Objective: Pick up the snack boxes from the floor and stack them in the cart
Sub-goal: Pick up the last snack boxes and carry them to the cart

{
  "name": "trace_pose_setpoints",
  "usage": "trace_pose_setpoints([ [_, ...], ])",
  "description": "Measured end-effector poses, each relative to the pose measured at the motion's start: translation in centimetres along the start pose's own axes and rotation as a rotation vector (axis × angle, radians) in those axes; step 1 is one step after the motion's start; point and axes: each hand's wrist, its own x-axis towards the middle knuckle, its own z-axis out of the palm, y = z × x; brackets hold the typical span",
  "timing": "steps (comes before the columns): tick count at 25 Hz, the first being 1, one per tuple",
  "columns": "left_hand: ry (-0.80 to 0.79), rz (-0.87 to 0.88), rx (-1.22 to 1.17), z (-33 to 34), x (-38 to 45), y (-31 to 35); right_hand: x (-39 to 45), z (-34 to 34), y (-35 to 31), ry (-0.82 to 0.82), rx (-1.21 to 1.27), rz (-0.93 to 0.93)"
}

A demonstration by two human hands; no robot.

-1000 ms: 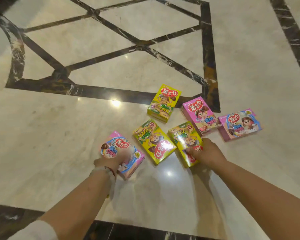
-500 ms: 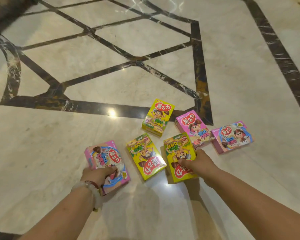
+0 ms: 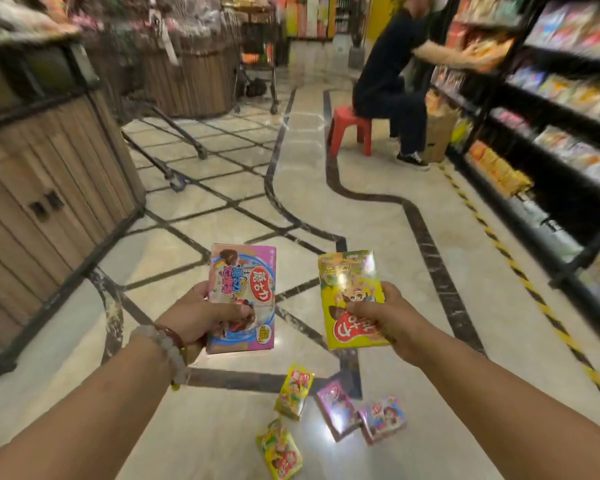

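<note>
My left hand [image 3: 201, 315] grips a pink cardboard snack box [image 3: 242, 299], thumb across its front; my right hand [image 3: 383, 315] grips a yellow cardboard snack box [image 3: 352, 299] the same way, both held up side by side. Near me on the marble floor [image 3: 378, 216] lie two yellow boxes [image 3: 293, 391] [image 3: 279, 450] and two pink ones [image 3: 336, 410] [image 3: 383, 420].

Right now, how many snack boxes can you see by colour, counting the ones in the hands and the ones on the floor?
Pink boxes: 3, one in the left hand at, two on the floor.
Yellow boxes: 3, one in the right hand at, two on the floor.
Total: 6.
</note>
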Motion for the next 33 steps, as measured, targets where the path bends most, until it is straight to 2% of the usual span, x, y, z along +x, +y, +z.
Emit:
trace_pose_setpoints([
  [2, -0.030, 0.099, 0.014, 3.0, -5.7, 12.1, -6.2, -1.5, -12.6, 0.050, 0.044, -0.103],
  [3, -0.064, 0.153, -0.012, 3.6, -6.3, 13.4, -7.1, -1.1, -14.0, 0.020, 0.068, -0.161],
  [5, -0.060, 0.279, 0.023, 6.7, -12.7, 25.3, -14.0, -2.3, -25.8, 0.081, 0.091, -0.294],
  [9, -0.101, 0.467, 0.065, 11.1, -22.9, 38.2, -25.3, -3.1, -37.8, 0.132, 0.146, -0.499],
  [12, -0.170, 0.575, 0.084, 13.3, -30.2, 42.8, -33.9, -3.9, -41.8, 0.181, 0.136, -0.626],
  [15, -0.271, 0.632, 0.120, 14.6, -35.8, 43.2, -41.7, -4.2, -41.1, 0.280, 0.146, -0.679],
  [22, -0.525, 0.551, 0.227, 19.0, -45.8, 38.8, -58.7, -6.0, -33.2, 0.585, 0.210, -0.618],
  [29, -0.952, 0.483, 0.214, 31.8, -61.0, 30.9, -81.5, -11.0, -23.3, 0.945, 0.253, -0.615],
  [33, -1.260, 0.391, 0.178, 41.1, -71.8, 24.8, -97.2, -12.5, -16.3, 1.200, 0.240, -0.575],
])
